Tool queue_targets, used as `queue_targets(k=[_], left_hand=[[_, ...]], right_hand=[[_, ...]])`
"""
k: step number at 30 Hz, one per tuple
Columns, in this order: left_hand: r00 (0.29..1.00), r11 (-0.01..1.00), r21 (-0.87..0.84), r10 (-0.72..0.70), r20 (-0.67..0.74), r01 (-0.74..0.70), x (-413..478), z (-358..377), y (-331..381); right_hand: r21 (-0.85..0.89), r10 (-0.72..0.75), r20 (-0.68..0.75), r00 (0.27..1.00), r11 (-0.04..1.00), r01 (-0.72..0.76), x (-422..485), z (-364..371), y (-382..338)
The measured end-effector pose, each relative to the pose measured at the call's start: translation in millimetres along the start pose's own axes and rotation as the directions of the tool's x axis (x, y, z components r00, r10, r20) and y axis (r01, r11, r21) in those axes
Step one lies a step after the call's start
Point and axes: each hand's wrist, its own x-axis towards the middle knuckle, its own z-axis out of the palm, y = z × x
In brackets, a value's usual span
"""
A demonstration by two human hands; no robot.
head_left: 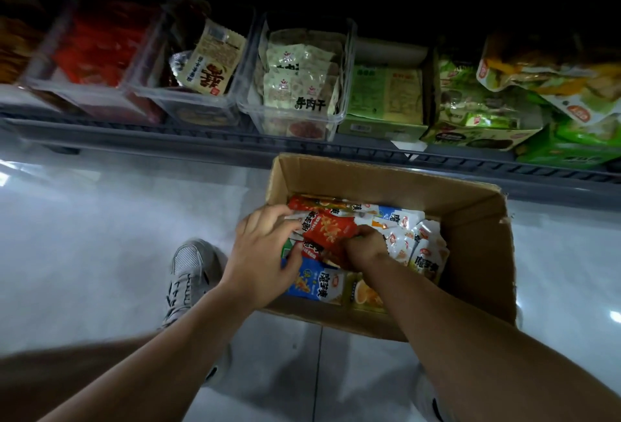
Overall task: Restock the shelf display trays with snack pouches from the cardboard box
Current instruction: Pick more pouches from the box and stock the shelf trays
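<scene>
Our left hand (265, 253) curls round the left end of a red pouch (331, 231) while our right hand (364, 246) pinches its other end. The pouch lies atop others inside the cardboard box (386, 176) on the floor (117, 236), below the shelf's clear trays (347, 61).

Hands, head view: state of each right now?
The left hand grips the red pouch by its left edge, inside the cardboard box.
The right hand pinches the same pouch's right edge.
</scene>
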Motion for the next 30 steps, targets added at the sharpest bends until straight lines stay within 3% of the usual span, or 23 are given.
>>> queue_targets(k=[3, 7, 11, 14, 17, 19, 21, 23, 25, 27, 30], left_hand=[[1.000, 0.998, -0.057, 0.000, -0.027, -0.002, -1, -4, 3], [0.998, 0.990, -0.140, -0.041, -0.053, 0.033, 1, -13, 15], [0.992, 0.969, -0.215, -0.128, 0.002, 0.125, 0, -24, 24], [0.984, 0.951, -0.256, -0.178, 0.000, 0.172, -6, -33, 29], [0.971, 0.924, -0.304, -0.235, 0.033, 0.234, -16, -41, 37], [0.972, 0.938, -0.264, -0.234, -0.001, 0.225, -19, -43, 38], [0.969, 0.934, -0.262, -0.248, 0.016, 0.243, -19, -47, 42], [0.942, 0.812, -0.479, -0.313, 0.125, 0.333, -16, -53, 49], [0.899, 0.530, -0.741, -0.365, 0.241, 0.413, -11, -57, 59], [0.869, 0.292, -0.881, -0.441, 0.223, 0.373, -5, -58, 59], [0.823, 0.131, -0.941, -0.532, 0.200, 0.313, -1, -61, 43]], right_hand=[[0.046, -0.054, 0.126, 0.991, 0.998, 0.048, -27, -20, -5], [0.061, -0.112, 0.142, 0.984, 0.993, 0.104, -57, -54, -3], [-0.238, -0.119, -0.028, 0.992, 0.965, 0.109, -58, -71, 9], [-0.245, -0.103, -0.098, 0.990, 0.966, 0.076, -59, -80, 20], [0.142, -0.087, -0.082, 0.993, 0.985, 0.098, -88, -87, 12], [0.477, -0.121, 0.002, 0.993, 0.873, 0.106, -106, -89, 2], [0.705, -0.184, 0.099, 0.978, 0.707, 0.062, -123, -85, -13], [0.741, -0.226, 0.191, 0.955, 0.672, 0.011, -135, -73, -26], [0.654, -0.282, 0.321, 0.904, 0.757, 0.004, -146, -56, -36], [0.508, -0.317, 0.437, 0.842, 0.859, 0.060, -152, -40, -42], [0.180, -0.309, 0.361, 0.880, 0.949, 0.260, -124, -28, -33]])
